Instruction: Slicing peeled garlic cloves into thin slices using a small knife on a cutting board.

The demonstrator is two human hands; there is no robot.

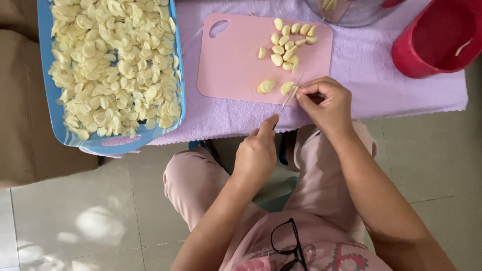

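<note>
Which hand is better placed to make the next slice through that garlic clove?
Left, probably: the left hand holds the knife, its blade against the garlic clove that the right hand steadies on the pink cutting board.

1. Low surface draped in a lilac towel (366, 75), fringed edge toward the tiled floor (90, 216).
2. On the towel: pink cutting board (231, 65), red tub (434, 37), clear bowl (351, 15) at the far edge.
3. Blue tray (50, 100) of sliced garlic overlapping the towel's left side.
</note>
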